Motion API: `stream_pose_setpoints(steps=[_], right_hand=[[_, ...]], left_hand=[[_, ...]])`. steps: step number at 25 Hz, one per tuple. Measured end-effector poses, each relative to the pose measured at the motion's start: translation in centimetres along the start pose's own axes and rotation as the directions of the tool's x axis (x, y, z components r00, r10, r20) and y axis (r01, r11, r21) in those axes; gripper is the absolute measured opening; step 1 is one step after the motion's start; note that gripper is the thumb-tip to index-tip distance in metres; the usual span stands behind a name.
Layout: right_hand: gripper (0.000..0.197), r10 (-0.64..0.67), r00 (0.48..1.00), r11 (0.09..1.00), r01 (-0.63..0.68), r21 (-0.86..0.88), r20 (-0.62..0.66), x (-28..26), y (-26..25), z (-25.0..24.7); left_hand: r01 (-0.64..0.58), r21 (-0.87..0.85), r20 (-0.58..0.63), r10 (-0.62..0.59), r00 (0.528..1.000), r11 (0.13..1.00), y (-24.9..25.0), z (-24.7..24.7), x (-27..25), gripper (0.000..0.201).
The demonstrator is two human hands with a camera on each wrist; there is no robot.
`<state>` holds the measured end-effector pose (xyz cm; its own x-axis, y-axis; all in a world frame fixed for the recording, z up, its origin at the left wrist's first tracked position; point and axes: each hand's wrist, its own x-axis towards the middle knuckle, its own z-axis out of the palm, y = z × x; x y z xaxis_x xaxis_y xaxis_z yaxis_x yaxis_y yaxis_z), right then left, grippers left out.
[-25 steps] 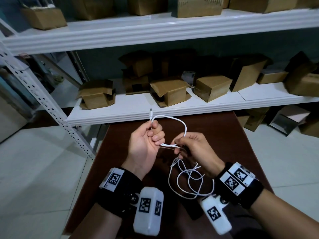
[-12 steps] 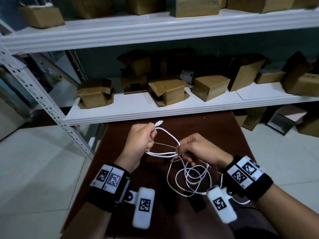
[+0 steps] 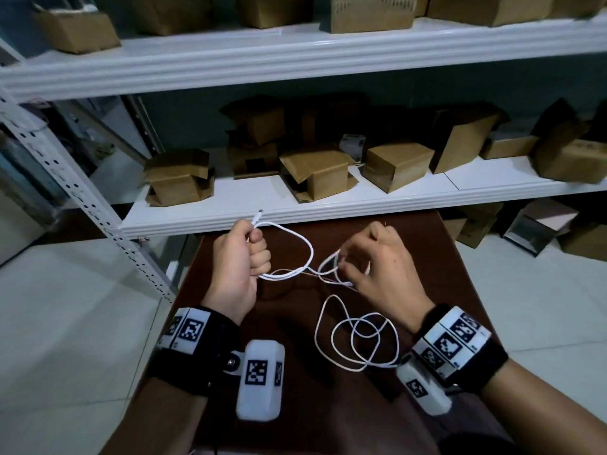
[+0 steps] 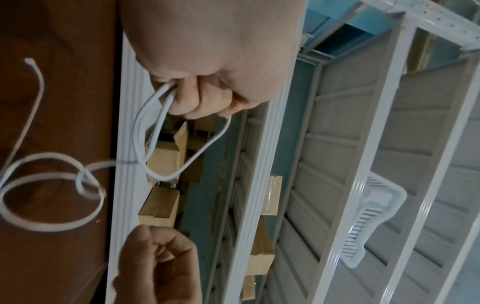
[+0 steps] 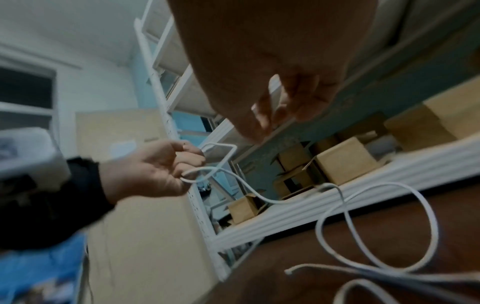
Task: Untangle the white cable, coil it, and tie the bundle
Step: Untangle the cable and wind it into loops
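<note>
Brown counter (image 3: pixel 289 421) before two shelves of cardboard boxes
One white cable (image 3: pixel 356 343) is held; left hand (image 3: pixel 238 267) fisted round its loop; right hand (image 3: pixel 377 267) pinching strands; loose coils lie below.

Smooth white plastic cable (image 3: pixel 297 239); dark polished wood table (image 3: pixel 289 421); matt cardboard boxes (image 3: pixel 399 165); painted metal shelf (image 3: pixel 328 208)

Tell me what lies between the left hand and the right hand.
In the head view, a drooping loop of the white cable spans from the left hand to the right hand, above bare brown table.
</note>
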<state>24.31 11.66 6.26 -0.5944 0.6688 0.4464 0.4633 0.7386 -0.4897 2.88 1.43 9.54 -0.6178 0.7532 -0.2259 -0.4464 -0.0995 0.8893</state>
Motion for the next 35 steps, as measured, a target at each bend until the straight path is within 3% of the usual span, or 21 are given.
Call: stream_pose_setpoints(steps=[1,2,3,4,5,6,8,10,11,12,13,18,20,22,24,25,29,35], right_hand=[[0.009,0.132,0.991,0.982,-0.128,0.135,-0.021,0.2,-0.4,0.1],[0.019,0.296,0.952,0.893,-0.307,0.33,0.084,0.4,-1.1,0.3],[0.032,0.406,0.867,0.721,-0.498,0.481,0.289,0.4,-1.9,0.6],[0.045,0.435,0.747,0.513,-0.665,0.543,0.504,0.3,-2.9,0.9],[0.053,0.402,0.636,0.321,-0.772,0.549,0.659,0.2,-3.7,1.2],[0.056,0.343,0.567,0.152,-0.82,0.551,0.749,0.0,-4.2,1.6],[0.047,0.238,0.556,-0.168,-0.784,0.598,0.796,-0.2,-4.9,2.4],[0.033,0.214,0.614,-0.452,-0.627,0.634,0.76,0.6,-5.0,2.9],[0.027,0.244,0.638,-0.538,-0.538,0.649,0.73,1.1,-4.9,3.0],[0.023,0.288,0.657,-0.56,-0.474,0.679,0.696,1.5,-4.6,3.0],[0.022,0.334,0.67,-0.524,-0.452,0.722,0.662,1.7,-4.4,3.0],[0.026,0.435,0.723,-0.147,-0.531,0.835,0.537,0.7,-3.2,2.2],[0.017,0.474,0.727,-0.074,-0.529,0.845,0.497,0.5,-2.6,1.5],[0.016,0.51,0.711,-0.074,-0.524,0.849,0.484,0.4,-2.0,0.8],[0.018,0.484,0.721,-0.101,-0.516,0.851,0.495,0.2,-1.6,0.3],[0.018,0.46,0.743,-0.071,-0.516,0.854,0.486,0.0,-1.6,0.1],[0.023,0.379,0.854,0.321,-0.482,0.815,0.356,-0.6,-1.7,-0.4],[0.019,0.269,0.916,0.557,-0.399,0.729,0.297,-0.8,-0.9,-1.7]], left_hand=[[0.026,-0.085,0.013,-0.024,1.0,0.996,0.0,0.1,0.0,0.035],[0.041,-0.151,0.027,-0.038,0.999,0.988,0.0,0.1,0.0,0.034],[0.054,-0.207,0.042,-0.047,0.998,0.977,0.0,0.1,-0.2,0.034],[0.069,-0.258,0.059,-0.055,0.997,0.964,0.0,0.2,-0.4,0.034],[0.086,-0.304,0.081,-0.065,0.995,0.949,0.0,0.2,-0.6,0.035],[0.108,-0.343,0.104,-0.076,0.992,0.933,0.0,0.2,-0.9,0.035],[0.154,-0.4,0.144,-0.104,0.984,0.904,0.1,0.1,-1.4,0.037],[0.195,-0.423,0.173,-0.132,0.976,0.885,-0.1,0.0,-1.7,0.037],[0.208,-0.42,0.177,-0.146,0.973,0.883,-0.2,0.0,-1.8,0.036],[0.218,-0.409,0.179,-0.157,0.971,0.886,-0.4,0.1,-1.9,0.036],[0.227,-0.392,0.183,-0.166,0.969,0.891,-0.5,0.3,-1.9,0.036],[0.259,-0.289,0.192,-0.209,0.959,0.922,-0.9,1.0,-1.9,0.034],[0.249,-0.281,0.184,-0.202,0.962,0.927,-1.0,0.9,-1.8,0.034],[0.242,-0.285,0.179,-0.196,0.964,0.928,-0.8,0.7,-1.6,0.035],[0.247,-0.295,0.185,-0.198,0.963,0.923,-0.8,0.7,-1.3,0.035],[0.252,-0.296,0.19,-0.202,0.961,0.922,-0.9,0.7,-1.2,0.035],[0.212,-0.171,0.165,-0.185,0.969,0.962,-1.6,1.6,-1.1,0.033],[0.068,0.063,0.083,-0.073,0.994,0.996,-2.6,2.6,-1.1,0.033]])
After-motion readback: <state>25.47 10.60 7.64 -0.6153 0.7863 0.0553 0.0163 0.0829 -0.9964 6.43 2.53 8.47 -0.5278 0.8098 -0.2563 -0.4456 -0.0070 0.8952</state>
